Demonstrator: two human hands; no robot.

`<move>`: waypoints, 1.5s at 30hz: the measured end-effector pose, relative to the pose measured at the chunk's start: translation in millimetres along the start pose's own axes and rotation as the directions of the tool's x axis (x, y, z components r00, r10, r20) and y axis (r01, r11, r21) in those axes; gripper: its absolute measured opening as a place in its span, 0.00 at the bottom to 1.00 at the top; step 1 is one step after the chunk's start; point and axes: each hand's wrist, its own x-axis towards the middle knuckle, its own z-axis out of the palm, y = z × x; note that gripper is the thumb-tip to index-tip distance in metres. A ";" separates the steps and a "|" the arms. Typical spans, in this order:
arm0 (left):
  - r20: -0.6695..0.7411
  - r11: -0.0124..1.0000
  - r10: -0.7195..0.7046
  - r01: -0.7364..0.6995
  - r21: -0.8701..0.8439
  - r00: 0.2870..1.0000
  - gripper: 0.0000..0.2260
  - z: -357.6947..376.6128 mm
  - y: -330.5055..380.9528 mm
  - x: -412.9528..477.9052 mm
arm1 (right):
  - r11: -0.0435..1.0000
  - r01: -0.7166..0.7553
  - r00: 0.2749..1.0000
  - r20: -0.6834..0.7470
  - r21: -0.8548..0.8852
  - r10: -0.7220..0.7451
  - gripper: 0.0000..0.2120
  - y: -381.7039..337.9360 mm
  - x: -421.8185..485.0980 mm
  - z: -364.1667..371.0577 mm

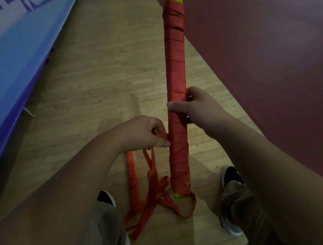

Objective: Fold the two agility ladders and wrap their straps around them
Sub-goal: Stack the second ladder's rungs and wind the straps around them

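Ladder (175, 67) stood on end | right hand (196, 106) grips its middle, steadying it | left hand (144, 132) pinches strap (161, 135) just left of it, guess for tension | slack at its base

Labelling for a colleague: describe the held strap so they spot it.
On the wood floor stands a tall red-wrapped ladder bundle, gripped by the right hand. Beside it the left hand pinches the strap. Only this part is held; the other straps lie slack on the floor.
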 end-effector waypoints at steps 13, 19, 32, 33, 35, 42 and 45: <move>-0.015 0.997 0.030 -0.029 0.072 0.999 0.07 2.5 1.6 -1.5 | 0.995 0.002 1.000 -0.020 -0.101 -0.004 0.20 5.1 2.8 3.2; 0.006 0.998 -0.040 0.040 -0.041 0.999 0.12 0.1 11.4 -7.5 | 0.992 0.009 0.999 -0.038 -0.124 -0.014 0.22 4.9 0.5 3.5; -0.132 0.984 -0.173 0.176 0.017 0.976 0.24 28.2 37.0 -0.2 | 0.984 -0.021 1.000 0.002 -0.178 0.022 0.27 8.9 2.9 12.0; -0.118 0.985 -0.173 0.173 -0.005 0.978 0.22 29.0 35.9 0.5 | 0.987 -0.033 0.999 0.010 -0.155 0.035 0.27 9.3 4.4 11.0; -0.070 0.988 -0.146 0.142 -0.056 0.987 0.18 28.7 31.8 0.1 | 0.997 -0.063 0.997 0.031 -0.050 0.065 0.26 9.6 7.4 7.1; 0.080 0.984 -0.039 0.052 -0.169 0.996 0.16 18.4 13.3 -1.1 | 0.976 -0.113 0.986 0.146 0.187 0.086 0.23 2.5 4.2 -8.9; 0.143 0.986 0.015 0.009 -0.169 0.990 0.15 14.6 11.0 -2.8 | 0.958 -0.101 0.982 0.184 0.269 0.052 0.19 -0.2 2.3 -16.6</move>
